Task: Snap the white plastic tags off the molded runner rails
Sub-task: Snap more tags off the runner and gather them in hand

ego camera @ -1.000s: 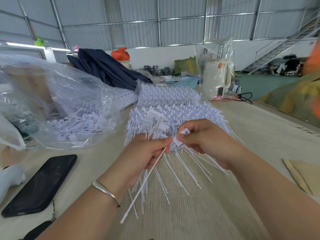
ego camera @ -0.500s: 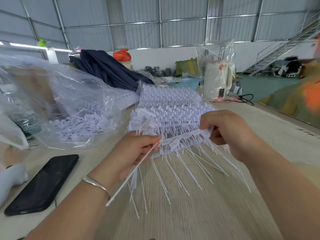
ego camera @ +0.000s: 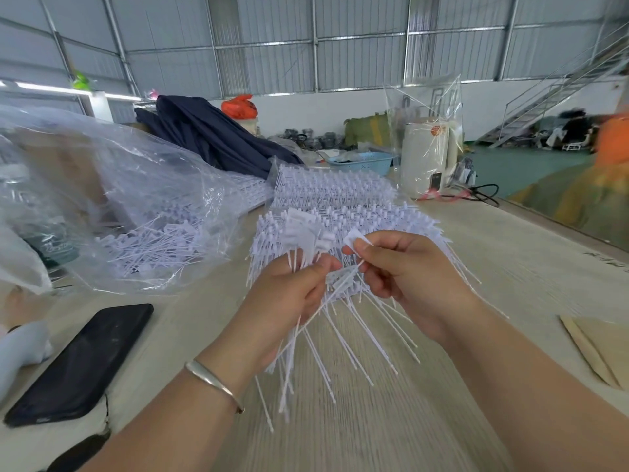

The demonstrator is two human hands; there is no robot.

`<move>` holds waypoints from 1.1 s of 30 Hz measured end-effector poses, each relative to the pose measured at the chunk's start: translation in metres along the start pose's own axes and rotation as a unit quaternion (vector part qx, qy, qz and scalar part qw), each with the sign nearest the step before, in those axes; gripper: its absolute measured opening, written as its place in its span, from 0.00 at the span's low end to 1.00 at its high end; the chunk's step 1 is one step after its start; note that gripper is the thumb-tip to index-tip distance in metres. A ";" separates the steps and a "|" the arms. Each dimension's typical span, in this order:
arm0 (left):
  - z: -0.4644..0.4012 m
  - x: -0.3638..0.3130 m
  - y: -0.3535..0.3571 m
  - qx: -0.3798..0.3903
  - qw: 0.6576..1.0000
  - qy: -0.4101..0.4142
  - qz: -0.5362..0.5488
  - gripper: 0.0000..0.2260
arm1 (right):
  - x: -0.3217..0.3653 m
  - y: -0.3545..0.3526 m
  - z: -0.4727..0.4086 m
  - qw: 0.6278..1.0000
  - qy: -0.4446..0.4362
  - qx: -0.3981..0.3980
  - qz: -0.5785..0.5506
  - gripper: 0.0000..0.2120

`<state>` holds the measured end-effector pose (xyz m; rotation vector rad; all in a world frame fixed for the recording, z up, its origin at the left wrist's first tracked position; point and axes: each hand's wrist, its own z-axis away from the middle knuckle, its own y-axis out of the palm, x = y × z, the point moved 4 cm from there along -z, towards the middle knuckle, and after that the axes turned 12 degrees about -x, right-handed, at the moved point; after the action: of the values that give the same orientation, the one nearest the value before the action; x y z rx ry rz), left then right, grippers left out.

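Observation:
My left hand [ego camera: 289, 298] grips a bundle of loose white tags [ego camera: 304, 238], their flat heads sticking up above the fist and their thin tails hanging below. My right hand [ego camera: 405, 274] pinches a single white tag [ego camera: 354, 238] between thumb and forefinger, close to my left thumb. Just below my fingertips a runner rail [ego camera: 340, 279] with several tags attached slants down toward the table. Behind my hands lies a stack of full white runner rails [ego camera: 343, 216] on the table.
A clear plastic bag [ego camera: 112, 212] with loose tags lies at the left. A black phone [ego camera: 81, 362] rests near the left front. Farther back stand a blue basket [ego camera: 364, 161], a white appliance [ego camera: 425, 158] and dark cloth [ego camera: 211, 137]. Brown paper [ego camera: 592, 349] lies at the right.
My right hand swung out to the right along the rail, then came back beside my left hand, now pinching one tag. My left hand's bundle stayed in its grip.

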<state>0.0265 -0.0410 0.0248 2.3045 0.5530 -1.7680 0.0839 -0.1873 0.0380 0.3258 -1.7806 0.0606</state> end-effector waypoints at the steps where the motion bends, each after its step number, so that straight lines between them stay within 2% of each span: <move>1: 0.000 -0.001 -0.001 -0.014 1.000 0.014 -0.021 0.13 | -0.001 0.002 0.001 1.000 0.008 0.005 -0.008 0.08; 4: 0.001 0.000 -0.002 -0.029 0.999 0.028 -0.023 0.15 | -0.004 0.005 0.003 1.000 0.015 0.008 -0.018 0.05; 9: 0.005 -0.002 0.004 -0.020 1.000 -0.024 0.001 0.15 | -0.005 0.010 0.004 0.998 -0.022 0.013 -0.055 0.04; 15: 0.004 -0.013 -0.001 -0.064 0.991 0.075 -0.087 0.21 | -0.001 0.015 0.005 0.986 -0.003 0.050 -0.158 0.13; 18: 0.003 -0.022 -0.006 -0.075 0.987 0.106 -0.098 0.15 | 0.001 0.015 0.007 0.988 -0.010 0.047 -0.145 0.16; 20: 0.000 -0.025 -0.010 -0.091 0.988 0.089 -0.091 0.14 | 0.000 0.015 0.007 0.994 -0.016 0.033 -0.105 0.16; 23: -0.007 -0.028 -0.019 -0.103 0.994 0.009 -0.027 0.14 | -0.007 0.017 0.006 0.997 -0.007 0.023 -0.068 0.14; 28: -0.020 -0.039 -0.035 -0.064 0.996 -0.052 0.024 0.06 | -0.019 0.019 0.004 1.000 0.017 0.022 -0.012 0.11; 30: -0.032 -0.039 -0.055 -0.110 0.992 -0.054 0.002 0.09 | -0.024 0.019 0.001 0.999 0.022 0.022 0.018 0.11; 33: -0.059 -0.040 -0.101 -0.235 0.967 -0.011 -0.102 0.11 | -0.030 0.020 -0.002 0.998 0.024 0.017 0.053 0.10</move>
<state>0.0302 0.0659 0.0869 1.9505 1.1046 -1.5254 0.0864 -0.1620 0.0125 0.2520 -1.7490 0.1741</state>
